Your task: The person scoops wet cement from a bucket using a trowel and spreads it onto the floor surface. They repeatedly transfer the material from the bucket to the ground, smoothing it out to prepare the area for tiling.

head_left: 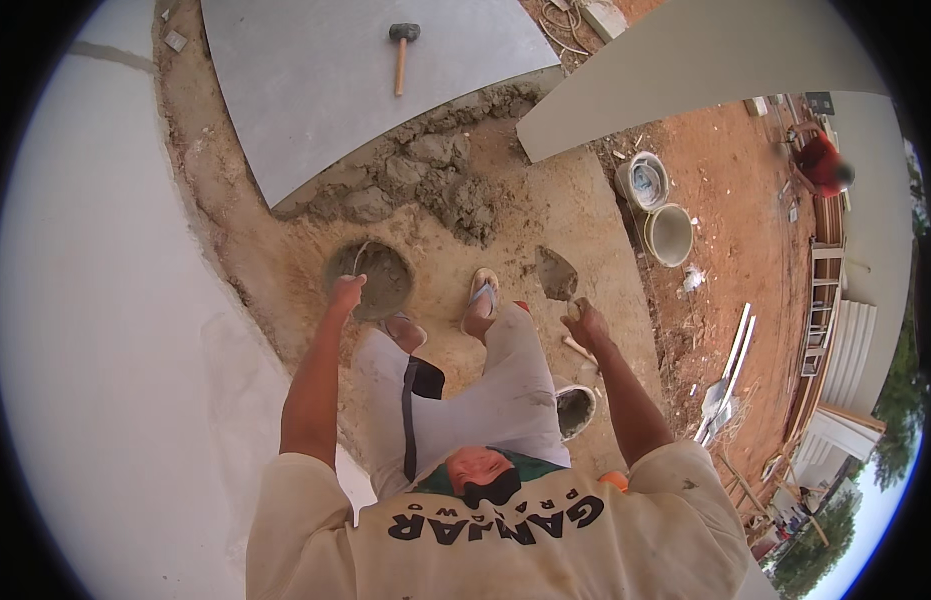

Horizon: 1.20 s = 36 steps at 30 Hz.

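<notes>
- The left hand [346, 292] is clenched on the thin wire handle of a round grey mortar-filled bucket [371, 278]; the bucket sits on sandy ground just below the heap of wet grey mortar [435, 180]
- The right hand [585, 322] grips a pointed steel trowel [556, 273], blade loaded with mortar, to the right of that heap
- A wooden-handled rubber mallet [402, 55] lies on the large grey slab [335, 90] above the heap; two round pale buckets [655, 208] stand well right of it

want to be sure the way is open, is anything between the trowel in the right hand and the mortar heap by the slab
Nothing visible: only bare sand lies between the trowel and the mortar heap.
</notes>
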### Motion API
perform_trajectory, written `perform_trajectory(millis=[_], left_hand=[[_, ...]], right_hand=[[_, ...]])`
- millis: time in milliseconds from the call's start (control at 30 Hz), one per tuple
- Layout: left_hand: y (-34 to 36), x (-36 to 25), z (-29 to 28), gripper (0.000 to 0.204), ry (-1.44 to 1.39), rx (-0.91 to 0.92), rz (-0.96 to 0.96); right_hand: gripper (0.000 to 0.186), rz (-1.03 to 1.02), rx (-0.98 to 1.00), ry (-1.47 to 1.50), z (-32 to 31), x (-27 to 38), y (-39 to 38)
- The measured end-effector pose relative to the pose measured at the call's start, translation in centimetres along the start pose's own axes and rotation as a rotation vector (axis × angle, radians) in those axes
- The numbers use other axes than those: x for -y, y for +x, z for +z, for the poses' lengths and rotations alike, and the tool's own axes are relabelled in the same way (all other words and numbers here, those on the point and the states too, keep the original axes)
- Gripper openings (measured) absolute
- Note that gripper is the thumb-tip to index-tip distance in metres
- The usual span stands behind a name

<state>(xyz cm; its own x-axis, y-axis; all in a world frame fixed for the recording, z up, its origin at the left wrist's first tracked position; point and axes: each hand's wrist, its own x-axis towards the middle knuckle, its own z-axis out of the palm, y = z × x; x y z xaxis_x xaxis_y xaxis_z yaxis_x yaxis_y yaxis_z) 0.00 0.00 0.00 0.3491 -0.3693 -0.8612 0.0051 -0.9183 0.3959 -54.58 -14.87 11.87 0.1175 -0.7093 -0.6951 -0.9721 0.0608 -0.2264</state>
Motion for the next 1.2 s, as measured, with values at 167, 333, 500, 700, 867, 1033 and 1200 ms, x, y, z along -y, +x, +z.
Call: perform_trajectory(millis=[167, 333, 500, 700, 867, 1033, 1200], left_hand=[[5.1, 1.4, 5.1, 0.033, -0.147, 0.018, 0.052], [8.2, 0.1, 4.6, 0.030, -0.172, 0.119, 0.150], [9.9, 0.3, 1.0, 0.030, -0.106, 0.138, 0.263], [11.9, 3.9, -0.4, 0.028, -0.275, 0.044, 0.314], [13.3, 5.6, -0.8, 0.026, -0.208, -0.093, 0.351], [13.3, 6.9, -1.8, 0.031, 0.018, -0.288, 0.471], [7.6, 9.5, -2.9, 0.046, -0.035, -0.155, 0.436]], right_hand=[[0.061, -0.106, -0.003, -0.133, 5.9, -0.1, 14.3], [0.058, -0.272, 0.077, -0.271, 12.5, 2.9, 24.8], [0.044, -0.419, -0.072, -0.510, 20.2, 5.5, 33.0], [0.037, -0.475, -0.134, -0.554, 22.7, 5.3, 41.4], [0.038, -0.489, -0.234, -0.553, 20.4, 7.5, 43.1], [0.045, -0.430, -0.254, -0.416, 20.1, 8.8, 42.0], [0.047, -0.351, -0.229, -0.387, 19.0, 8.0, 39.1]])
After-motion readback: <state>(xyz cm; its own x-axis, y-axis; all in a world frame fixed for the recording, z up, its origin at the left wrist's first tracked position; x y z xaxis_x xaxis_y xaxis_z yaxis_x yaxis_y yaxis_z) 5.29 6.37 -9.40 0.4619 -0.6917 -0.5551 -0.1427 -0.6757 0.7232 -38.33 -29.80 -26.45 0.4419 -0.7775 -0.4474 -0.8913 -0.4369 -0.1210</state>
